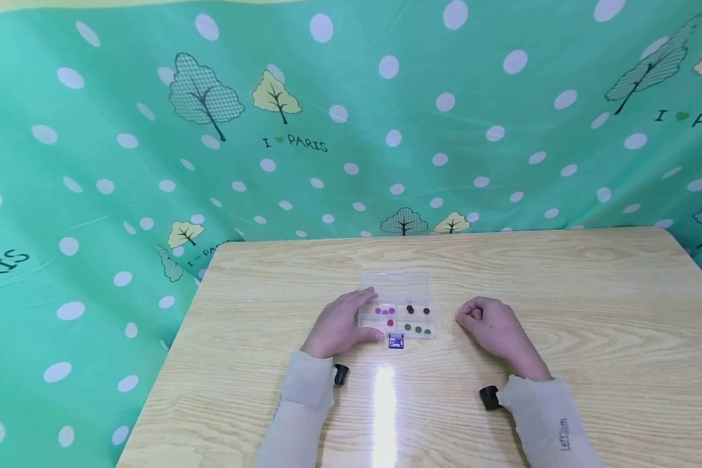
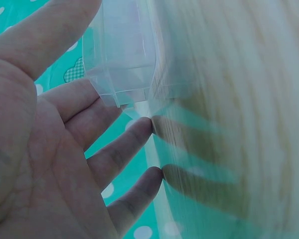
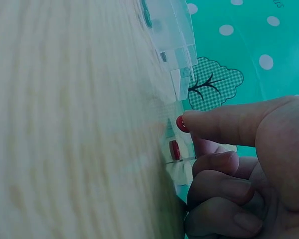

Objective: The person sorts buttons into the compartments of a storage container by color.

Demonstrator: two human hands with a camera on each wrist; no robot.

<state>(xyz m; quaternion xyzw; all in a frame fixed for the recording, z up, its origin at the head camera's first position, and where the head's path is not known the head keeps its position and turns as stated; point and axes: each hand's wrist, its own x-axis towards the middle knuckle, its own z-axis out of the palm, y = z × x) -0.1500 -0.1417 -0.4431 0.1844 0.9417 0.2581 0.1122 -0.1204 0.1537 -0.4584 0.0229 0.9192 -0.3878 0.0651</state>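
A clear plastic compartment box lies on the table with its transparent lid folded back. Its compartments hold small round pieces: purple, red, black and green. My left hand spans the box's left end, thumb at the front, fingers extended toward the back; two fingertips touch the table. Right of the box, my right hand pinches a small red button, its other fingers curled. Another red disc shows just below it; whether it is a reflection is unclear.
A small purple rectangle shows at the box's front edge. The wood-grain table extends around both hands, with a bright glare in front. A green dotted curtain hangs behind. Black wrist devices sit on both wrists.
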